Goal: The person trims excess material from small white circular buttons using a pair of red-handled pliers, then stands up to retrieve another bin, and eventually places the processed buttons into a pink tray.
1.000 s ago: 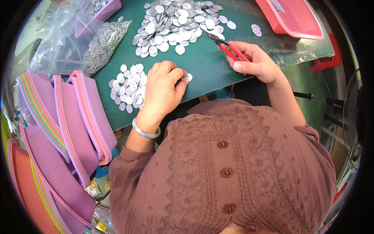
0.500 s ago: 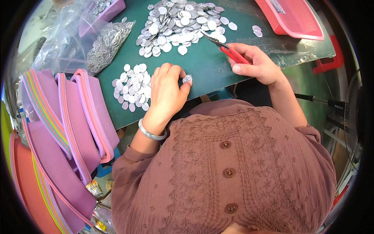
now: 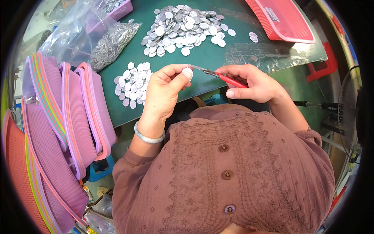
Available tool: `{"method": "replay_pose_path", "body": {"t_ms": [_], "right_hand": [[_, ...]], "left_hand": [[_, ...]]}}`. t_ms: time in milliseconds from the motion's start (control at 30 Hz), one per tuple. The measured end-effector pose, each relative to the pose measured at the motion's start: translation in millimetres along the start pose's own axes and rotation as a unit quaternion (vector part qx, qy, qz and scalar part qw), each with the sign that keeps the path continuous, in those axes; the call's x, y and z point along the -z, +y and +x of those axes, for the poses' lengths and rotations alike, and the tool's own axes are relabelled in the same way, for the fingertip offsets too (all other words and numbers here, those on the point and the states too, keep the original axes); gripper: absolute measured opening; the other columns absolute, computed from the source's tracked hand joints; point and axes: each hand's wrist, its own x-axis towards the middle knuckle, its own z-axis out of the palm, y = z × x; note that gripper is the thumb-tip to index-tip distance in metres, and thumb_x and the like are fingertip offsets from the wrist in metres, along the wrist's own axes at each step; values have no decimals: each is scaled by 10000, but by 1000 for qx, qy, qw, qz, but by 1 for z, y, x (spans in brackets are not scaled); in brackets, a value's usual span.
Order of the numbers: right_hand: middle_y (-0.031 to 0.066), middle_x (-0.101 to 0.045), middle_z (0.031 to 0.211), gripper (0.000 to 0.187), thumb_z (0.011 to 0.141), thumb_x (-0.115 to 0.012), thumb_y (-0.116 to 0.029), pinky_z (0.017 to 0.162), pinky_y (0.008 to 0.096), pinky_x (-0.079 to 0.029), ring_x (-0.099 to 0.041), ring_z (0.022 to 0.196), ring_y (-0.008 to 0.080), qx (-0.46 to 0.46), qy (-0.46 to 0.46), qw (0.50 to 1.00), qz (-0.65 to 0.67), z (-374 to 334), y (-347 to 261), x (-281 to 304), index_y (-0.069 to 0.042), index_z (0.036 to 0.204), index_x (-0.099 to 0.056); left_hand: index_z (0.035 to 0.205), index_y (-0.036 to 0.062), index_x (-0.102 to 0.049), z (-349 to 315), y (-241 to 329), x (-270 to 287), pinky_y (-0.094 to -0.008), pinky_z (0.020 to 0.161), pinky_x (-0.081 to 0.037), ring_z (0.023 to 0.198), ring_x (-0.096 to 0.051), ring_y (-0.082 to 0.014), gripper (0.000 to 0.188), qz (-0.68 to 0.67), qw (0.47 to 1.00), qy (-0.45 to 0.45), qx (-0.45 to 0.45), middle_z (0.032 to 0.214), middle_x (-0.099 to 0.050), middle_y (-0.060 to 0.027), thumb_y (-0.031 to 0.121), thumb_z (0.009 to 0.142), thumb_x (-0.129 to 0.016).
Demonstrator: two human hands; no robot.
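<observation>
Perforated plastic baskets [image 3: 77,113] stand at left; next, flat, round silvery discs [image 3: 134,84] are heaped on the smooth green table [image 3: 214,55]. The left hand [image 3: 163,89] (glossy pale bangle [image 3: 149,139] at its wrist) pinches a small disc [image 3: 188,73] between thumb and finger near the near edge. Red-handled pliers [image 3: 230,80] point left toward it, the right hand [image 3: 255,82] curled round them.

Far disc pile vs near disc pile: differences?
The far pile is larger and more thickly heaped; the near pile is smaller. The near pile lies beside the left hand; the far pile sits away from it. Both: silvery, roundish discs on the green table.
</observation>
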Motion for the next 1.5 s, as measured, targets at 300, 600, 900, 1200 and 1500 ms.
{"method": "replay_pose_path", "body": {"t_ms": [300, 600, 900, 1200, 1500], "right_hand": [[14, -539, 832, 465, 752, -673, -216, 680, 219, -388, -442, 740, 80, 21, -11, 1000, 18, 5, -9, -12, 18, 1123, -515], [5, -530, 797, 448, 760, -663, -213, 657, 217, -381, -428, 710, 76, -2, -17, 1000, 13, 10, -13, -16, 14, 1119, -521], [22, -555, 830, 458, 764, -659, -218, 679, 227, -395, -449, 731, 85, 8, -21, 1000, -12, 11, -14, -18, 13, 1132, -516], [44, -581, 846, 445, 763, -654, -209, 688, 240, -409, -470, 735, 95, 22, -21, 999, 21, 9, -4, -20, 15, 1126, -523], [39, -572, 876, 498, 756, -663, -233, 692, 237, -410, -474, 750, 89, 66, -18, 997, -38, 12, 7, -16, 22, 1152, -502]], "left_hand": [[935, -8, -625, -12, 4, 9, -208, 611, -433, 657, -540, -92, 152, 4, 999, 3, -39, 768, -613, -31, 53, 796, -631], [925, -9, -627, -13, 4, 15, -207, 614, -437, 651, -544, -92, 144, 11, 999, 1, -47, 766, -616, -33, 55, 796, -630], [920, -13, -625, -13, 3, 18, -207, 611, -440, 650, -545, -89, 145, 3, 999, 1, -39, 767, -616, -33, 64, 796, -633], [903, -23, -623, -17, -1, 12, -195, 621, -432, 651, -523, -71, 138, -6, 999, 7, -32, 754, -599, -20, 63, 795, -631], [938, -12, -623, -15, -6, 16, -200, 641, -438, 679, -545, -79, 157, 16, 1000, 5, -18, 793, -616, -26, 68, 803, -621]]}}
